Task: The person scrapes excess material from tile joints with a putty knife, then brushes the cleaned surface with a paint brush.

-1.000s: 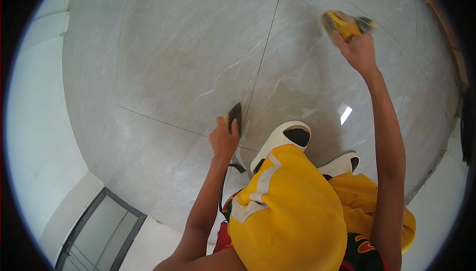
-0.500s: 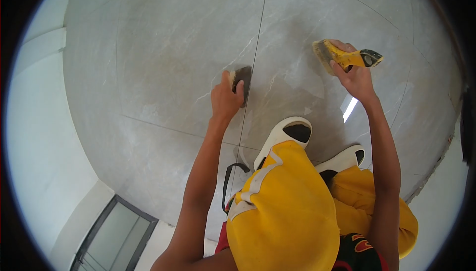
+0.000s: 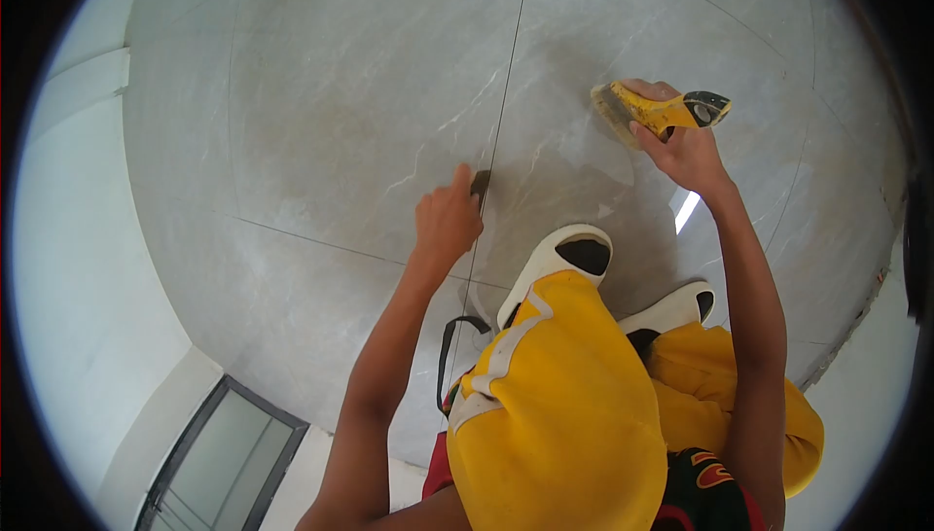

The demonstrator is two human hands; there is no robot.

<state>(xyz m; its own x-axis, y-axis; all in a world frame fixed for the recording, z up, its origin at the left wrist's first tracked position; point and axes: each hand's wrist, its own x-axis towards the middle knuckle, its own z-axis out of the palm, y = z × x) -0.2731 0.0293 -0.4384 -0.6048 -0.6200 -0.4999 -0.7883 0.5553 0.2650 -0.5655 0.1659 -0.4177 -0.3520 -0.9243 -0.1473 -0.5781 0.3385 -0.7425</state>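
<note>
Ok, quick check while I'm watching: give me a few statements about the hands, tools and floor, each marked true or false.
1. The left hand holds a small dark tool at the tile joint. True.
2. The right hand is empty. False: its fingers grip a yellow-handled tool, head down at the floor.
3. The person wears white slippers. True.
4. The floor is wooden planks. False: it is large grey marbled tiles.
</note>
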